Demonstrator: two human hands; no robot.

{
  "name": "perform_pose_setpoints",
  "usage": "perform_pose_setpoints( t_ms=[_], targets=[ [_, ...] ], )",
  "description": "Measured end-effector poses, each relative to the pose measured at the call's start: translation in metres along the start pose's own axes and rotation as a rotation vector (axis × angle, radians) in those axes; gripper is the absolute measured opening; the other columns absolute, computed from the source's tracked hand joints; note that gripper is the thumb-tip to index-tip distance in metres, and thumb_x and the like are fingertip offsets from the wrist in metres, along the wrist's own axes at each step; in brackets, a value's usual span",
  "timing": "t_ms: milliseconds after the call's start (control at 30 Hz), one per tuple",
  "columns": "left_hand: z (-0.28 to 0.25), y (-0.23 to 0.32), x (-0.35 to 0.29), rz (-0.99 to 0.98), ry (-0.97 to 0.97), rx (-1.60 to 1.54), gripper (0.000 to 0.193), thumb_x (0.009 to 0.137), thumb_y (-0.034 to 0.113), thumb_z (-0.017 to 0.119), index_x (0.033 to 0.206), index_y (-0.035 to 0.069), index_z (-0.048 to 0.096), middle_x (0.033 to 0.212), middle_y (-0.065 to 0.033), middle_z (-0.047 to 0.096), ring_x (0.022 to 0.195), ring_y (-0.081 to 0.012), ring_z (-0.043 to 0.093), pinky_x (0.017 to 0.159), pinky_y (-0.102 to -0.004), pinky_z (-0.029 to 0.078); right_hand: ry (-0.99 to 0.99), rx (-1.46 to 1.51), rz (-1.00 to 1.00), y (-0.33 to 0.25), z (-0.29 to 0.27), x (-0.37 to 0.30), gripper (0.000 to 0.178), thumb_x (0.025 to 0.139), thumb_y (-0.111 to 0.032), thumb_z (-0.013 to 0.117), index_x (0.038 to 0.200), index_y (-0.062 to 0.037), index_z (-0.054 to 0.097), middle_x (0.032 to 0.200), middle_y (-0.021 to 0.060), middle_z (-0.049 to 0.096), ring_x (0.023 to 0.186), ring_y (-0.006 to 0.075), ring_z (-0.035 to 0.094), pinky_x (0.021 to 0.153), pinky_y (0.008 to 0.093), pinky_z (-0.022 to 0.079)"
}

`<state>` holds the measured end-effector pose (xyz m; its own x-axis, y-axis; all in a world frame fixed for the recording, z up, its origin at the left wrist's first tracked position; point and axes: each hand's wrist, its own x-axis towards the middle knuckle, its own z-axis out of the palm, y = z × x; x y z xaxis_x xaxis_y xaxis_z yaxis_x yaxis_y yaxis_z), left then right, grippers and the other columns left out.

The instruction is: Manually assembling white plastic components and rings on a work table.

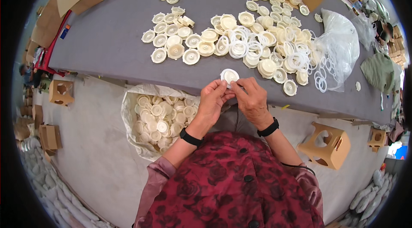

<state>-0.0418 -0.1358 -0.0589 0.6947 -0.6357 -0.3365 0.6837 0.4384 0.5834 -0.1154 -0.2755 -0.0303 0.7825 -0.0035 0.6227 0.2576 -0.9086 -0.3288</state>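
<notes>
- Head view: one round cap (229,76), white at the rim and cream in the middle, is held up before the middle of the grey table's (107,43) near edge
- Its flat face is turned up toward the camera, the lower rim toward the person; being a disc, it shows no clear long axis
- Left hand (213,101): thumb and forefinger pinched together on the cap's lower left rim
- Right hand (252,102): thumb and forefinger brought narrow at the lower right rim, the other fingers curled under and partly hidden
- Loose caps (191,56) spread from the far edge toward the near edge, thickest right of the middle; plain grey surface lies between them and the left end, and along the near edge by the hands
- Counted: three caps grouped apart toward the far edge, one plastic bag (343,34) near the right end, one sack (128,112) of caps on the floor below the near edge, three cut-out cardboard pieces (339,150) on the floor
- White rings (238,49) lie over the caps and beside the bag, too overlapped to count
</notes>
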Motion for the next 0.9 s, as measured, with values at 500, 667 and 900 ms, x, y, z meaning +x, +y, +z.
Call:
perform_pose_setpoints(
  t_ms=[500,667,900],
  targets=[
    [0.000,-0.013,-0.011,0.084,-0.139,0.000,0.021,0.098,0.014,0.062,0.113,0.002,0.056,0.100,-0.0070,0.067,0.084,-0.0142,0.065,0.078,-0.0282,0.053,0.298,1.027,0.830,-0.010,-0.001,-0.018,0.012,0.087,0.001,0.070,0.098,-0.0001,0.067,0.095,0.0031,0.064,0.080,0.0064,0.060,0.066,0.0222,0.051],
    [-0.004,-0.014,-0.015,0.077,-0.154,-0.026,0.022,0.098,0.017,0.063,0.113,0.003,0.057,0.101,-0.0073,0.066,0.085,-0.0155,0.064,0.080,-0.0298,0.053,0.155,1.086,0.902,-0.006,-0.005,-0.020,0.006,0.088,0.000,0.068,0.094,-0.0003,0.065,0.094,0.0025,0.064,0.072,0.0026,0.058,0.061,0.0189,0.049],
    [-0.016,-0.016,-0.013,0.042,-0.258,-0.046,0.041,0.098,0.028,0.062,0.129,0.002,0.054,0.113,-0.0085,0.066,0.091,-0.0181,0.064,0.081,-0.0314,0.054,0.141,0.977,0.833,0.000,-0.001,-0.022,0.006,0.090,0.000,0.066,0.095,0.0018,0.064,0.098,0.0040,0.066,0.076,0.0048,0.062,0.065,0.0209,0.053]
  ],
)
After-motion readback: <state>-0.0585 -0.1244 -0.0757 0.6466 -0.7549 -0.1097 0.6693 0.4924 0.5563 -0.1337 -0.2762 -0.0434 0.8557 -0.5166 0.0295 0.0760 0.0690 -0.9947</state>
